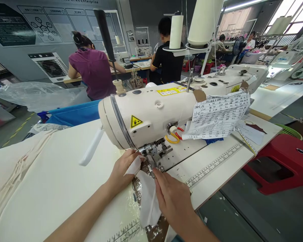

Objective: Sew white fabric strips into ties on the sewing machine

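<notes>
A white sewing machine (151, 107) stands in front of me, its presser-foot area low at the centre. A white fabric piece (148, 201) hangs from that area toward me over a shiny brown patch of the table. My left hand (123, 169) is closed on the upper left part of the fabric, its fingertips close beside the presser foot and partly hidden. My right hand (175, 193) has its fingers pressed together at the fabric's right edge, next to a small metal guide (151, 168). The needle itself cannot be made out.
Handwritten paper (217, 116) is attached to the machine's right side. Thread cones (204, 23) stand above it. Ruler markings (214, 164) run along the table. Piled cream fabric (20, 174) lies left. A red stool (288, 164) stands right; co-workers sit beyond.
</notes>
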`<state>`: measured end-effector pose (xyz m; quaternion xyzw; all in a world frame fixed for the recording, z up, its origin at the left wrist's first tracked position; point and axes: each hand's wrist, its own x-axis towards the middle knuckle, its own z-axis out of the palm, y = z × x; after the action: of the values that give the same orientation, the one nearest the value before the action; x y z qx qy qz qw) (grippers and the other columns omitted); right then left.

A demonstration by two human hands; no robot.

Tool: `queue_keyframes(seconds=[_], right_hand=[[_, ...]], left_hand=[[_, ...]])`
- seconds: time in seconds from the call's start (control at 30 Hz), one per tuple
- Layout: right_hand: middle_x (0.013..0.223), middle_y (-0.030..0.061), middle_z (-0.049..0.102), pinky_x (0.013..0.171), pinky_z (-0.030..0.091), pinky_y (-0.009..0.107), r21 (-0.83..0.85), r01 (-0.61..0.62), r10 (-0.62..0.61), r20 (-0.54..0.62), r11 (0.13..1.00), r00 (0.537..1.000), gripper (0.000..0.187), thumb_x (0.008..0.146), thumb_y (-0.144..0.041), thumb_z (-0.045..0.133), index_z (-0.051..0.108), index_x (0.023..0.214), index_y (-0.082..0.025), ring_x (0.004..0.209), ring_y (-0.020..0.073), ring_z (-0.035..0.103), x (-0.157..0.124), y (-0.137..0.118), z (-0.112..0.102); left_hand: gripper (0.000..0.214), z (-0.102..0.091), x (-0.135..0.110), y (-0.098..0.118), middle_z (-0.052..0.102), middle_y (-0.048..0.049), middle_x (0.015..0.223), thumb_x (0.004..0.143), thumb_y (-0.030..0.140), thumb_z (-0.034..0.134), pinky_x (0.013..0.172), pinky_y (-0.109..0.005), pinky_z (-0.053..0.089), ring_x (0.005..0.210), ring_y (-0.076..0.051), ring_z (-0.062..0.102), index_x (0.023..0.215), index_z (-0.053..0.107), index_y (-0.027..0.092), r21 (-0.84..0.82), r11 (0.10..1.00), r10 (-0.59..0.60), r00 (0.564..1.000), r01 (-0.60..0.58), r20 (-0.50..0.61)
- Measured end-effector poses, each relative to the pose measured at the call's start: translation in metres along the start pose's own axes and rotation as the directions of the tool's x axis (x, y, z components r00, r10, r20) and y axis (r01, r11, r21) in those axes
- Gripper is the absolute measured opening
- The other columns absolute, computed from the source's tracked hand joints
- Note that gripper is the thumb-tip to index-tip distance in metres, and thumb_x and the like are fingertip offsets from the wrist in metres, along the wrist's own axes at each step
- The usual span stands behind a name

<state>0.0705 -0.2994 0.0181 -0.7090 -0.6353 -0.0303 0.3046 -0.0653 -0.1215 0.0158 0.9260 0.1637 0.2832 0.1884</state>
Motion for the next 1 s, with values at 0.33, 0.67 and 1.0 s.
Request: queue_keyframes(seconds=[0.33, 0.67, 1.0], right_hand=[[0.09, 0.0061, 0.073, 0.053, 0.046, 0.031, -0.041, -0.004, 0.004, -0.002, 0.999, 1.0, 0.038, 0.091, -0.006, 0.059, 0.06, 0.128, -0.013, 0.07, 0.022, 0.072, 0.0, -0.002, 0.0], [0.09, 0.0055, 0.074, 0.051, 0.042, 0.03, 0.001, -0.01, 0.01, -0.048, 1.0, 0.999, 0.038, 0.089, -0.006, 0.06, 0.06, 0.126, -0.012, 0.067, 0.0198, 0.069, 0.003, -0.004, -0.001], [0.089, 0.0057, 0.073, 0.053, 0.043, 0.03, -0.048, -0.05, 0.051, 0.022, 0.998, 0.998, 0.035, 0.088, -0.01, 0.063, 0.061, 0.124, -0.014, 0.069, 0.0213, 0.069, 0.003, -0.007, -0.003]], left_hand=[[0.023, 0.0, 0.001, 0.005, 0.066, -0.0093, 0.095, 0.1, 0.032, 0.045, 0.073, -0.031, 0.052, 0.089, -0.021, 0.063, 0.099, 0.062, 0.017, 0.113, 0.994, -0.005, 1.0, 0.005, -0.001], [0.029, -0.004, 0.005, 0.002, 0.067, -0.0059, 0.083, 0.094, 0.041, 0.05, 0.062, -0.027, 0.049, 0.074, -0.018, 0.064, 0.085, 0.066, 0.019, -0.033, 0.984, -0.173, 0.985, 0.172, -0.018], [0.035, -0.009, 0.005, -0.001, 0.067, -0.0057, 0.076, 0.085, 0.05, 0.057, 0.062, -0.029, 0.049, 0.074, -0.021, 0.065, 0.08, 0.072, 0.019, -0.105, 0.937, -0.333, 0.943, 0.334, 0.029]])
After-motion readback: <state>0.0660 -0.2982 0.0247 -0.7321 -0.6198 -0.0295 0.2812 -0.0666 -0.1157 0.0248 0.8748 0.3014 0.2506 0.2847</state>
